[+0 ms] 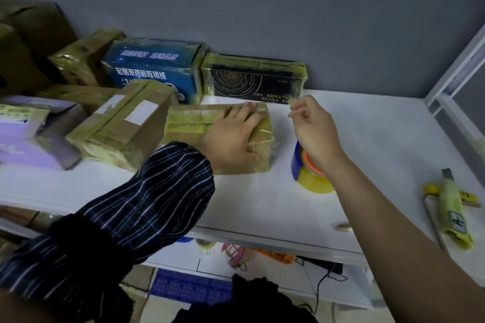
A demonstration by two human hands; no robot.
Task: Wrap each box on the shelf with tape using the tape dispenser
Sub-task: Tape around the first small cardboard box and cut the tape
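Observation:
A flat brown cardboard box [189, 123] with yellowish tape over it lies on the white shelf [367, 139]. My left hand [232, 134] presses flat on its top, fingers spread toward the far edge. My right hand [312, 126] hovers just right of the box with fingers loosely curled, thumb and fingertips close together; a thin strip of clear tape may be pinched there, too faint to be sure. Under its wrist sits the blue tape dispenser [298, 162] with a yellowish tape roll [315, 183] on an orange core.
Taped boxes crowd the back left: a brown one [123, 123], a blue printed one [154, 68], a black one [254, 78], a purple one [26, 139]. A tape-wrapped cutter [452, 207] lies at the right. The shelf's front edge is near my arms.

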